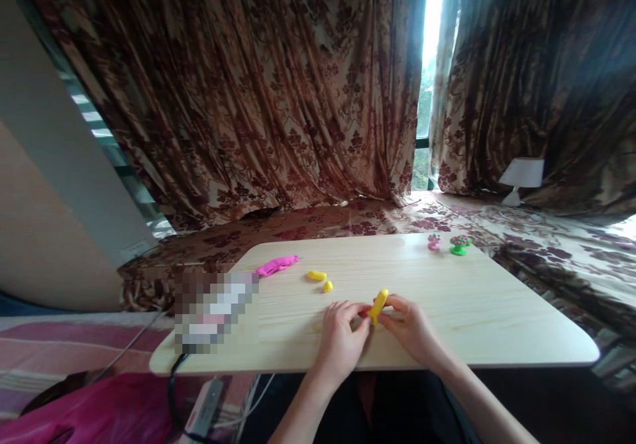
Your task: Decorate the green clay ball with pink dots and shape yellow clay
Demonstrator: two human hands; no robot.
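Both hands meet over the near middle of the table, around a thick yellow stick that looks like modelling clay [379, 306]. It stands tilted, its upper end leaning right. My left hand [342, 331] pinches its lower end between thumb and forefinger. From the other side, my right hand [408, 325] grips it with thumb and fingertips. Just beyond my left hand lie a small yellow clay lump [328, 286] and a short yellow clay roll [317, 276]. Farther left, a long bright pink piece [277, 266] rests on the table; its exact kind is unclear.
The pale wooden table [497, 311] has rounded corners. A pixelated object [216, 311] with a black cable covers its left side. Small pink [434, 242] and green [460, 245] stand-like figures with dotted tops sit at the back right. Beyond is a white lamp [521, 175].
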